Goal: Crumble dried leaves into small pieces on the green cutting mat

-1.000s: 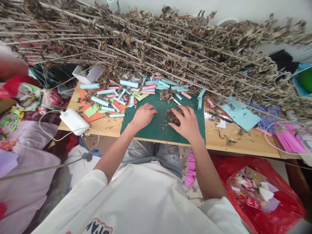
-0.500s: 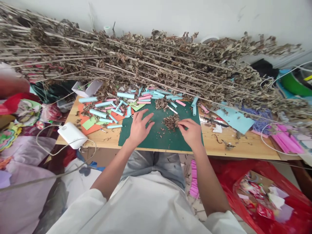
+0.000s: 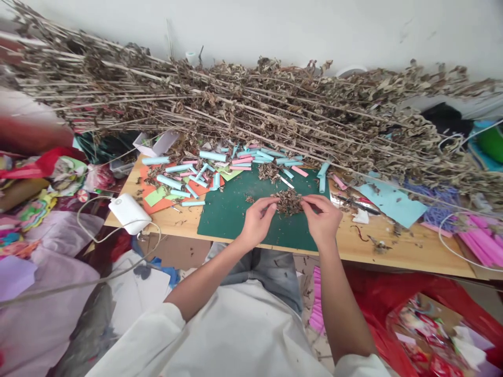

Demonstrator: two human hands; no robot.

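Observation:
A small heap of crumbled dried leaves (image 3: 288, 202) lies on the green cutting mat (image 3: 223, 214). At its left edge, my left hand (image 3: 257, 222) has thumb and fingers drawn together on leaf bits. My right hand (image 3: 323, 219) pinches leaf bits along the opposite edge. Just behind the heap lies a thin white stick-like piece (image 3: 286, 181). Farther back sits another little pile of dried leaves (image 3: 268, 171). Light-blue paper rolls (image 3: 212, 156) and pink paper rolls (image 3: 299, 171) are scattered along the back and left of the mat.
Long dried leafy stalks (image 3: 236, 99) span the back of the wooden table (image 3: 188, 226). A corded white device (image 3: 129, 213) sits at the left edge. On the right are a dark-handled tool (image 3: 359, 204) and blue paper (image 3: 396, 201). A red plastic bag (image 3: 373, 293) stands below.
My left hand has moved right from the mat's left part to the leaf heap, its spread fingers drawing together. My right hand stays beside the heap. The view has shifted slightly.

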